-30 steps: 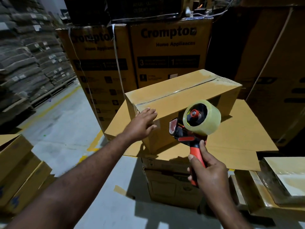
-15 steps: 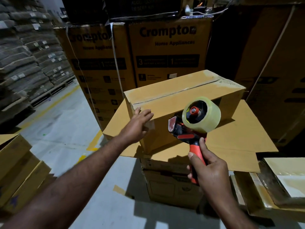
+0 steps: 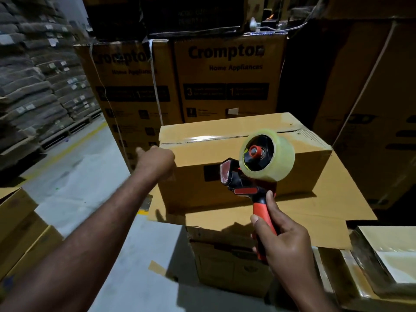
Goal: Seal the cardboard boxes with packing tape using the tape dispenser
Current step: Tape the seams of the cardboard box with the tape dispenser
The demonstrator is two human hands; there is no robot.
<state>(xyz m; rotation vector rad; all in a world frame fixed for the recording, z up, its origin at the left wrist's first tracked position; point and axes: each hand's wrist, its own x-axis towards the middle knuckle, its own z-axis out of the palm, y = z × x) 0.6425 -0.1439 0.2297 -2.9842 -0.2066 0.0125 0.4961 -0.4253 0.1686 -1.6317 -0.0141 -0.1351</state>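
Observation:
A brown cardboard box [image 3: 258, 194] sits on a flat cardboard sheet [image 3: 333, 212] laid over a lower carton [image 3: 225, 269]. Shiny clear tape runs along its top seam. My left hand [image 3: 156, 162] is against the box's near left corner, thumb sticking out to the left. Its fingers are blurred and partly hidden. My right hand [image 3: 286, 246] grips the red handle of the tape dispenser [image 3: 238, 179]. The dispenser is held upright in front of the box's front face, and its clear tape roll [image 3: 279, 158] overlaps the box's top edge.
Tall Crompton cartons [image 3: 225, 73] stand close behind the box, and dark cartons [image 3: 371, 109] rise at the right. Stacked sacks on pallets [image 3: 33, 91] fill the left. Small boxes [image 3: 20, 224] sit low on the left, and wrapped flat packs [image 3: 387, 257] lie low on the right. Grey floor [image 3: 85, 176] lies between.
The box has turned so its long front face is squarer to me. My left hand slid from the front face to the left corner. The dispenser stays held in front.

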